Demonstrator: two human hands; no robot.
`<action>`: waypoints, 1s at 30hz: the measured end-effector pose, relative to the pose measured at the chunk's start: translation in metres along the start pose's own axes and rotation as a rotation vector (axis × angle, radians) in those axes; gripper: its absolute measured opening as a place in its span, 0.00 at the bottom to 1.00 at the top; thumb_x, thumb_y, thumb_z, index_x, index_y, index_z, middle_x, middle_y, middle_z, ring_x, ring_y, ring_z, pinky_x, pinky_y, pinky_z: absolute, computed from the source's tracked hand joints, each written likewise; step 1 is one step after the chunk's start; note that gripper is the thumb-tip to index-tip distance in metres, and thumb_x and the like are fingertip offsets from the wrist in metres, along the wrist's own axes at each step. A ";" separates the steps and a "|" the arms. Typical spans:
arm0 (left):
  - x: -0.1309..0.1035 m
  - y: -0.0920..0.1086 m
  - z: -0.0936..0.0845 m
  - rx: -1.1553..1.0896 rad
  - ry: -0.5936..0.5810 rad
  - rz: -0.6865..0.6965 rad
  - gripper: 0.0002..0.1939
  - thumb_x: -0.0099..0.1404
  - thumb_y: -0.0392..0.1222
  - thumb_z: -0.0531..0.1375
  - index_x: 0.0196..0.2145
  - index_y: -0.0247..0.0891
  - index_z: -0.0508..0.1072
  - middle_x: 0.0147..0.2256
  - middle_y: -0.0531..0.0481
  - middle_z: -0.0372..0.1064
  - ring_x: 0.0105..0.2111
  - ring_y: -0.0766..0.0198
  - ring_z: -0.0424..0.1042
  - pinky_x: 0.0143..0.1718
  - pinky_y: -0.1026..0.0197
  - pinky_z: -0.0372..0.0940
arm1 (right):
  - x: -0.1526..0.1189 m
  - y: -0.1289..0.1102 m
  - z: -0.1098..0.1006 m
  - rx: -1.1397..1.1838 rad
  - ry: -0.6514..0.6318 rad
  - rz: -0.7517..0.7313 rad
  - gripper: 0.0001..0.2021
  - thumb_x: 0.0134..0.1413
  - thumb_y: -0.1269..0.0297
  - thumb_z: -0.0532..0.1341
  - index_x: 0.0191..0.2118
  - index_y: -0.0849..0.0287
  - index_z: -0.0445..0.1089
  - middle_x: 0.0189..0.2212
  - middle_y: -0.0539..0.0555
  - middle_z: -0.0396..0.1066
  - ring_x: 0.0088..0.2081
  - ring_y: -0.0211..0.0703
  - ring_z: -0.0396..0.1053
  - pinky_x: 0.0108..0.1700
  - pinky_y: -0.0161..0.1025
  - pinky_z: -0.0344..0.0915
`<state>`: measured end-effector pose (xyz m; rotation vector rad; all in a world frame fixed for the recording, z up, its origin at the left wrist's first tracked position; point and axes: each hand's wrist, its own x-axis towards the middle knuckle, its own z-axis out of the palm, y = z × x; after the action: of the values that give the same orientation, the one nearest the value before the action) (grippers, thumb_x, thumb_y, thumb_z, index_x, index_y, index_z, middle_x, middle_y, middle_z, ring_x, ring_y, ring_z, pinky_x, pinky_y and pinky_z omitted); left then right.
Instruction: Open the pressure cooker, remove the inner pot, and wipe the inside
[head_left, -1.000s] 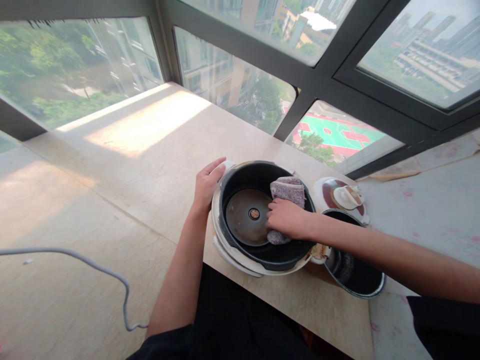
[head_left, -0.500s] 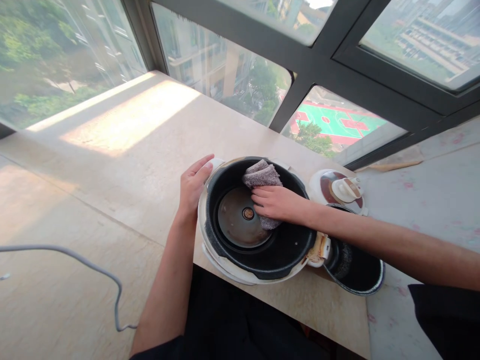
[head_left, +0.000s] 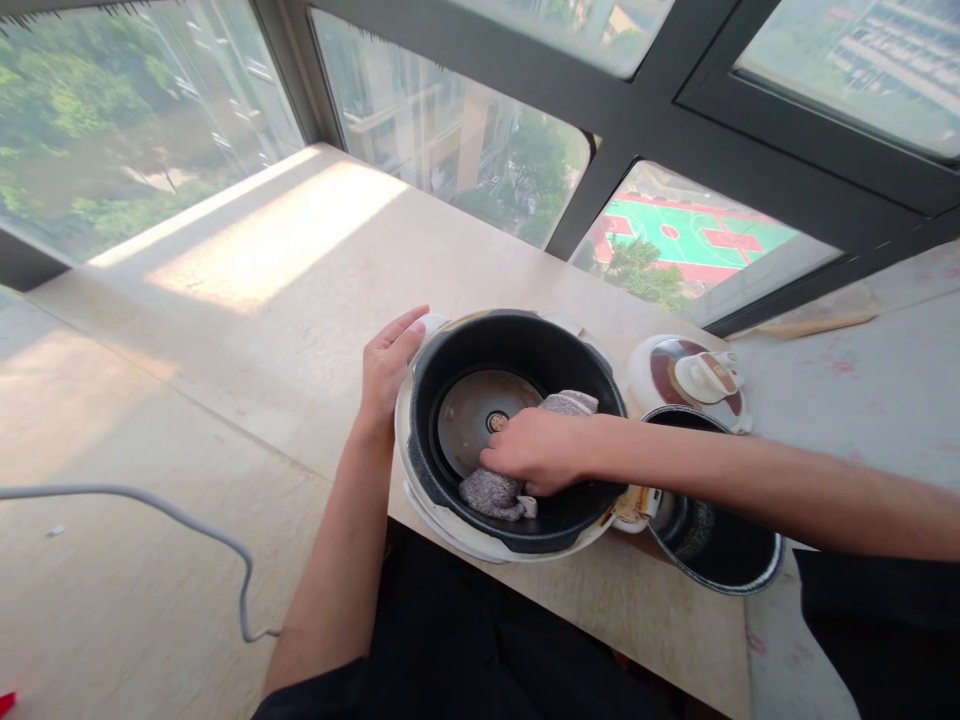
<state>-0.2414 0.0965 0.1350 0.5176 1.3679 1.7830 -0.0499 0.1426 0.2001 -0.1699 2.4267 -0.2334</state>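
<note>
An electric cooker (head_left: 517, 345) with a white outer shell and a black inner wall stands on the ledge. Its inner pot is out, so the round metal heating plate (head_left: 463, 420) shows at the bottom. My left hand (head_left: 384, 368) grips the white side handle (head_left: 433, 323), with part of the hold hidden. Inside the cooker, my right hand (head_left: 538, 447) is closed on a grey cloth (head_left: 491, 495) pressed low against the near side. One end of the cloth sticks out beyond the hand, and its middle is hidden under the palm.
Right of the cooker lies a black inner pot (head_left: 724, 535), with a white and brown lid (head_left: 667, 375) behind it. A grey cord (head_left: 161, 510) curves over the ledge (head_left: 300, 390) at the left. Window panes (head_left: 465, 140) border the ledge.
My right hand has moved the cloth from the far side of the cooker's inside toward the near side. My left hand stays on the handle. The view has shifted slightly.
</note>
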 end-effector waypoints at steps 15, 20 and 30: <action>0.000 0.001 0.001 0.072 0.025 0.015 0.29 0.52 0.53 0.70 0.47 0.34 0.80 0.36 0.45 0.79 0.38 0.58 0.76 0.44 0.57 0.70 | 0.036 0.014 -0.007 1.014 0.699 0.525 0.26 0.52 0.44 0.66 0.47 0.60 0.67 0.50 0.62 0.74 0.50 0.58 0.72 0.49 0.47 0.68; 0.002 0.001 0.001 0.071 0.030 0.016 0.28 0.50 0.53 0.70 0.47 0.34 0.80 0.36 0.46 0.79 0.36 0.59 0.76 0.42 0.58 0.70 | 0.015 0.000 -0.011 1.110 0.800 0.332 0.27 0.51 0.47 0.68 0.51 0.60 0.66 0.48 0.58 0.73 0.48 0.54 0.71 0.51 0.49 0.66; 0.006 -0.003 -0.001 0.085 0.038 0.039 0.26 0.51 0.52 0.69 0.45 0.33 0.81 0.37 0.44 0.79 0.37 0.57 0.75 0.42 0.56 0.69 | -0.035 -0.009 0.019 1.059 0.621 -0.190 0.24 0.48 0.67 0.68 0.54 0.59 0.72 0.44 0.51 0.74 0.46 0.46 0.70 0.49 0.39 0.64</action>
<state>-0.2448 0.1013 0.1309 0.5616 1.4739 1.7802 -0.0107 0.1376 0.2101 0.1827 2.4902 -1.8036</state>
